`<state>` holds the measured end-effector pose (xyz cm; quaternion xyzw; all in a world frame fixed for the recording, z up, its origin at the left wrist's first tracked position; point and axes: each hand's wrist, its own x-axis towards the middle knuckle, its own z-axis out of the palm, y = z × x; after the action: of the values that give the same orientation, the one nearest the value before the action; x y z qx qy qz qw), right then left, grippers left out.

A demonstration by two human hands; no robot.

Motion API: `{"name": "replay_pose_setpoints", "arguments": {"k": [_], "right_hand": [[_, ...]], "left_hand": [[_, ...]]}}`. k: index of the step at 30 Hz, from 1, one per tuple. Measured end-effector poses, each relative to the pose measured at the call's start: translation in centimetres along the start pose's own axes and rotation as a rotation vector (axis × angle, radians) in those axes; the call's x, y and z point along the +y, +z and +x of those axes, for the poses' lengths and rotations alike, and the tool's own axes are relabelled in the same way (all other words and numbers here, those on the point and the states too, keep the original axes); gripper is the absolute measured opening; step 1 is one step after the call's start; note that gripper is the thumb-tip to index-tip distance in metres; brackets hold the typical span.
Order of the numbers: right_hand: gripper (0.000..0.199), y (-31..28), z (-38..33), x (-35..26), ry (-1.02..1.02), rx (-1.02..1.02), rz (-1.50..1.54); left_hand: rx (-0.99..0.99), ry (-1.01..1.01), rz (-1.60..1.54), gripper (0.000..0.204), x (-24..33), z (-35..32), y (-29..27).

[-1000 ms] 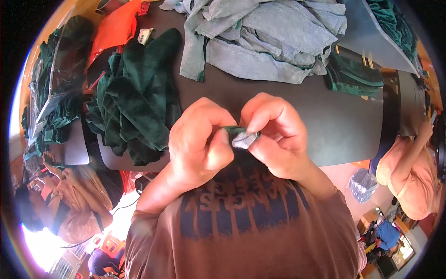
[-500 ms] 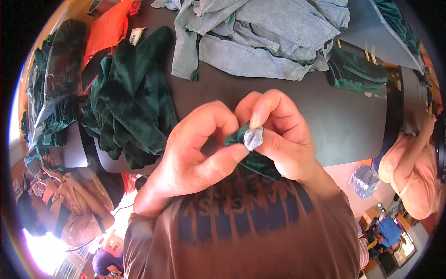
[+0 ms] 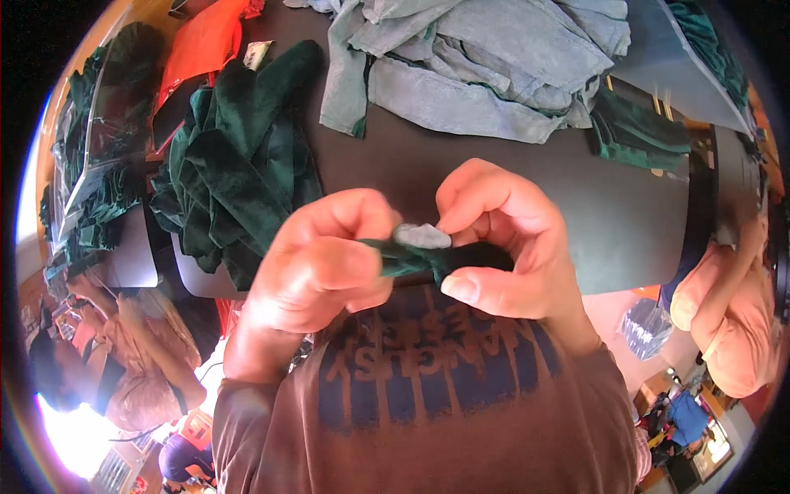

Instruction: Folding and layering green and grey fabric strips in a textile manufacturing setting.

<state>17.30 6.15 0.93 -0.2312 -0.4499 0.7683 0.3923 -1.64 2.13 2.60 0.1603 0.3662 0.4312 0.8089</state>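
Note:
A small piece of dark green plush fabric point(image 3: 411, 260) with a pale grey underside showing along its top is held in front of my chest, above the table's near edge. My left hand point(image 3: 319, 255) is closed in a pinch on its left end; the fingers look slightly smeared by motion. Around its right end curls my right hand point(image 3: 527, 239), thumb below and fingers above, with the green pile showing between them. The fabric's far ends are hidden inside both hands.
On the dark table point(image 3: 625, 222) lie a heap of green plush pieces point(image 3: 239, 156) at left, a grey-backed fabric pile point(image 3: 494, 66) at the back and folded green pieces point(image 3: 638, 132) at right. An orange-red bag point(image 3: 202, 45) stands back left. Co-workers point(image 3: 724, 313) sit at both sides.
The fabric piece has been turned and stretched sideways between my hands, so more green shows. My left hand has moved a little left and down, and my hands are farther apart.

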Motion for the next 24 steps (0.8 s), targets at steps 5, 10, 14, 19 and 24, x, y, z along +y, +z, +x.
{"name": "replay_pose_setpoints", "arguments": {"k": [5, 10, 14, 19, 24], "right_hand": [[0.020, -0.8, 0.4, 0.0, 0.089, -0.045, -0.074], [0.015, -1.1, 0.7, -0.2, 0.072, -0.110, -0.331], [0.014, 0.1, 1.0, 0.7, 0.131, -0.090, -0.257], [0.018, 2.4, 0.1, 1.5, 0.304, -0.223, -0.389], [0.019, 4.0, 0.4, 2.3, 0.216, -0.538, -0.539]], "left_hand": [[-0.103, 0.126, -0.090, 0.026, 1.4, -1.1, -1.2], [-0.103, 0.243, -0.108, 0.023, 0.8, -0.2, -0.8], [0.168, 0.636, 0.611, 0.040, -0.9, -0.8, -0.4], [0.473, 1.032, 0.993, 0.016, 0.7, -2.0, -0.9], [0.467, 1.011, 0.697, 0.023, 3.7, -5.0, -2.1]]}}
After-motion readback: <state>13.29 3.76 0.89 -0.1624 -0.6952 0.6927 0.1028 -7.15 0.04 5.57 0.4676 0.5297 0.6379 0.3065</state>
